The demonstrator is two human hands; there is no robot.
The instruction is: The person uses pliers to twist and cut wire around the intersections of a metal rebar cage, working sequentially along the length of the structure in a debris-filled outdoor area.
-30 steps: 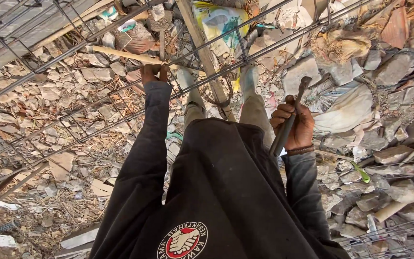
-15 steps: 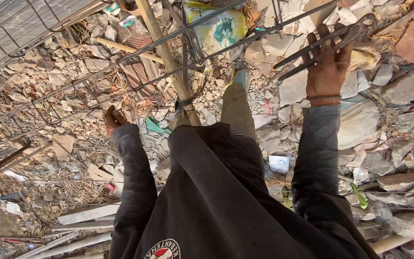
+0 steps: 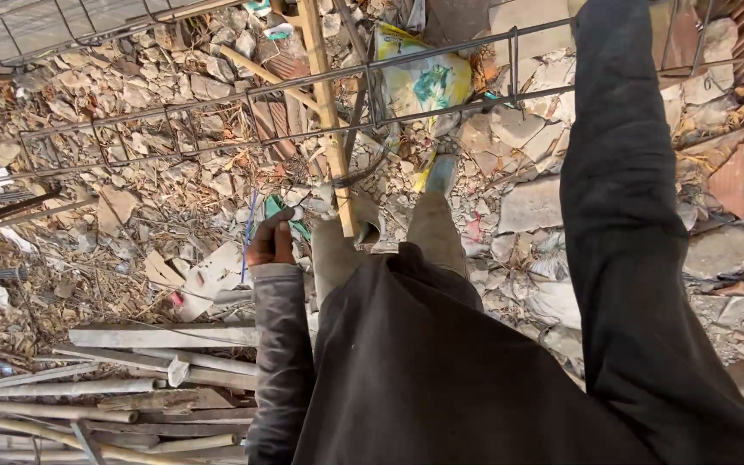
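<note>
Head view: left hand (image 3: 270,244) curled, seemingly pinching thin blue wire (image 3: 247,241); right hidden.

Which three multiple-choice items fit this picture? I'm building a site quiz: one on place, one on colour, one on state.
1. The left hand is: A on a plank; B low beside the leg; C on the pole.
2. The sack beyond the rebar cage is mostly: A red; B black; C yellow.
3. The right sleeve is: A raised past the top edge; B hanging down; C folded.
B, it hangs by the leg; C, its cloth shows yellow; A, it runs off the top.
</note>
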